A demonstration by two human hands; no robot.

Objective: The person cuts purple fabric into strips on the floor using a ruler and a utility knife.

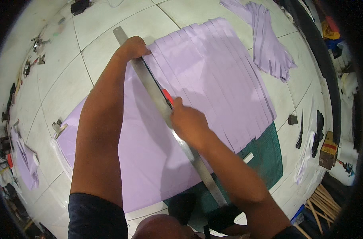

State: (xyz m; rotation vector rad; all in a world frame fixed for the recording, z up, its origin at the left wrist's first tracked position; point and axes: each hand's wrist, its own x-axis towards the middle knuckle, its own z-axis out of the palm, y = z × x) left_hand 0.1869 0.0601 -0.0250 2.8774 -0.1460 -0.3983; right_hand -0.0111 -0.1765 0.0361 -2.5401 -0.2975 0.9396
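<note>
As right fingers (177,105) grip red cutter (168,96) — lilac sheet (145,143) lies beneath.

Hands: two, left hand (135,48) and right hand (189,122).
Forearms (98,131): two.
Dark sleeves (97,215): two.
Metal ruler (153,91): one.
Red-handled cutter (168,96): one.
Lilac sheet (145,159) to the left of the ruler: one.
Lilac strips (213,83) to its right: several, lying too close together for an exact count.
Bundle of lilac strips (271,47) set apart: one; the strips within it cannot be counted.
Lilac piece (27,161) at far left: one.
Green mat (271,159): one.
Small white bar (248,157): one.
Metal clip (59,128) at the sheet's edge: one.
Dark square block (292,119): one.
Cardboard box (328,153): one.
Wooden sticks (321,198): several, overlapping, exact number unclear.
</note>
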